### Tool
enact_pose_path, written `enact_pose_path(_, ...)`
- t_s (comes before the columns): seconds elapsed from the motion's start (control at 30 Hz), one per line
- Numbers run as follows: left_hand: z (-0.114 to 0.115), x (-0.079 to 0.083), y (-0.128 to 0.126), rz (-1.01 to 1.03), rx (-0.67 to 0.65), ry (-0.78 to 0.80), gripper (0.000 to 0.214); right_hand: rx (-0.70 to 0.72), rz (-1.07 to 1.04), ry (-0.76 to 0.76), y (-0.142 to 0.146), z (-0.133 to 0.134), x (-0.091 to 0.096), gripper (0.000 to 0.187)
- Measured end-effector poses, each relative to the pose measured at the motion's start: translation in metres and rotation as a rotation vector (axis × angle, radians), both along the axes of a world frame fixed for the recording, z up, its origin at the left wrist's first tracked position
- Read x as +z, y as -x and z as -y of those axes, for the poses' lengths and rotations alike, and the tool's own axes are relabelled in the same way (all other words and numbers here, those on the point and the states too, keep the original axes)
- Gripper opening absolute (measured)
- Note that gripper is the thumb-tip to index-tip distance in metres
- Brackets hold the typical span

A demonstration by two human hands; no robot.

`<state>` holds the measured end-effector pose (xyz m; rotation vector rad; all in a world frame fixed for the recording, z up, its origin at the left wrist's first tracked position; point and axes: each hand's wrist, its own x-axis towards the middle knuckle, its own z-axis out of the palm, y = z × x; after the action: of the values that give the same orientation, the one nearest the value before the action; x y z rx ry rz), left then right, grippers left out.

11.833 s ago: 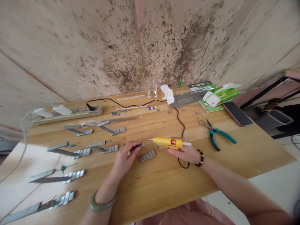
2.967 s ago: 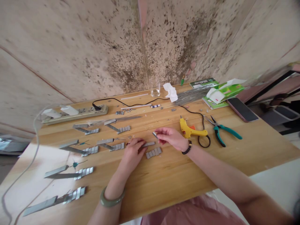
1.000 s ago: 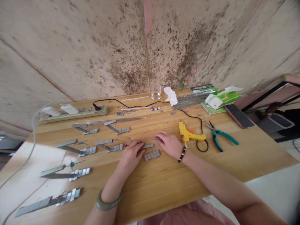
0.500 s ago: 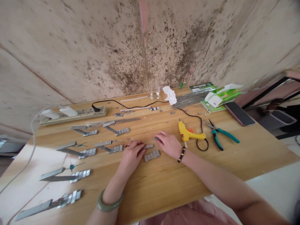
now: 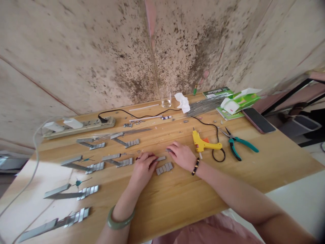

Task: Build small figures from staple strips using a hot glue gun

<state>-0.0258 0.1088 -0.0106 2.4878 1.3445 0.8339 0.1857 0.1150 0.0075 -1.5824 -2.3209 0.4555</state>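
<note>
My left hand (image 5: pixel 144 166) rests on the table with its fingers closed on the near end of a flat grey strip (image 5: pixel 160 158). Just below that strip lies a row of short grey blocks (image 5: pixel 164 168), side by side. To the right, my right hand (image 5: pixel 182 156) pinches a small grey piece (image 5: pixel 168 150) between thumb and fingertips, a little apart from the strip. Both hands are close to the table top. Several grey folded strip assemblies (image 5: pixel 87 192) with ridged ends lie to the left.
Right of my hands lie a yellow glue gun (image 5: pixel 206 144) and teal-handled pliers (image 5: pixel 237 144). A phone (image 5: pixel 259 120), tissue pack (image 5: pixel 240 101), wire bundle (image 5: pixel 209 105) and glass (image 5: pixel 166 100) stand farther back. A power strip (image 5: pixel 81 128) sits at the back left before the wall.
The view has shifted slightly. Both hands keep nearly the same place and grip, and the pieces on the table lie as before.
</note>
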Motion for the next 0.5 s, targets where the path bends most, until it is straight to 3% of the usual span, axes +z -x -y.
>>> enact_pose_path(0.5,0.0020,0.0035,-0.0020,0.009,-0.009,-0.004,0.013,0.000,-0.014,0.000,-0.0006,0.0000,0.0000,0.022)
